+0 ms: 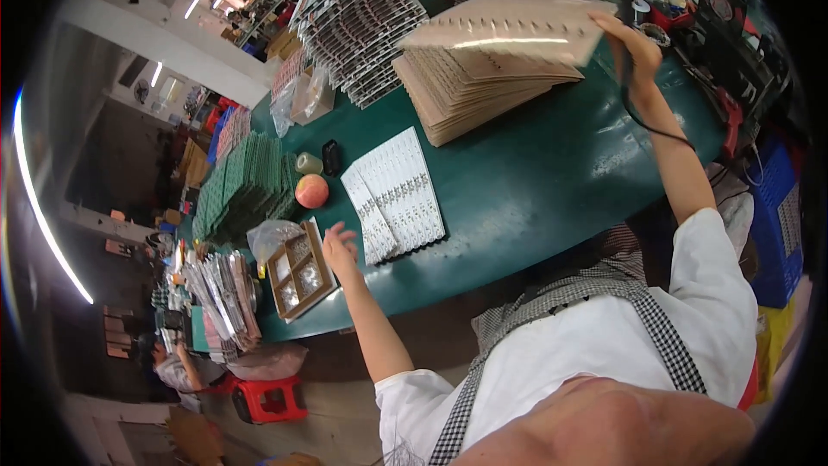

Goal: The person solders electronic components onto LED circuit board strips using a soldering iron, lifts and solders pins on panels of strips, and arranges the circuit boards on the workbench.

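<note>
Above the brown stack (457,108) on the green table (552,164), pinching a glossy clear sheet (500,30) with the right hand (636,53). Between wooden tray (309,302) and white boards (405,194), holding out the left hand (341,248), loosely open. Cannot read small dark marks on the boards. Near the tray, reddish fruit (311,191).

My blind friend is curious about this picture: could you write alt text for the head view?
A person's right hand holds up a glossy tan sheet by one end, over a pile of tan sheets on a green table. The left hand is open near a divided tray; white panels lie on the table between the hands.
</note>
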A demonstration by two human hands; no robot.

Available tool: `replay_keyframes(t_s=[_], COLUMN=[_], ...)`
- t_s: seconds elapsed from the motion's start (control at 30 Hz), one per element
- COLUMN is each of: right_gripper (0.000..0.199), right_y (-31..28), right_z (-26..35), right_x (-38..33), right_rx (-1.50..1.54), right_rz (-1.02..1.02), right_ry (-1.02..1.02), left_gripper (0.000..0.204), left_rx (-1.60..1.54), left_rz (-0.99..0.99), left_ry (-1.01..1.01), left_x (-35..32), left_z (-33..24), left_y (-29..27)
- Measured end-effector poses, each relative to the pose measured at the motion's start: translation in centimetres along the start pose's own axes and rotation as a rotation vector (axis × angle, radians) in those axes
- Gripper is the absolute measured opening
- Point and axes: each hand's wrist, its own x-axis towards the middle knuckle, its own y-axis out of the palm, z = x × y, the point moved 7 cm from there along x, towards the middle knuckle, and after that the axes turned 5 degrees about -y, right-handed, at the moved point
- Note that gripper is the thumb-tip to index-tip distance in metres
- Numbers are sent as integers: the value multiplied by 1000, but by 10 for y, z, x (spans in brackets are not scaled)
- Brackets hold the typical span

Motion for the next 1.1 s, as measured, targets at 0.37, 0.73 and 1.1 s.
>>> replay_keyframes(t_s=[0.37, 0.73, 1.1], right_gripper=[20, 23, 18], right_y=[-12, 19, -1], right_z=[128, 92, 92], right_x=[17, 10, 17], right_rx=[502, 858, 1034], right_rz=[124, 269, 216], right_ry=[-106, 243, 333], left_gripper=[52, 16, 41], left_rx=[-918, -1007, -920], left_rz=[959, 957, 535], left_ry=[-344, -317, -363], left_x=[-134, -141, -157], left_z=[-123, -146, -158], left_y=[131, 132, 135])
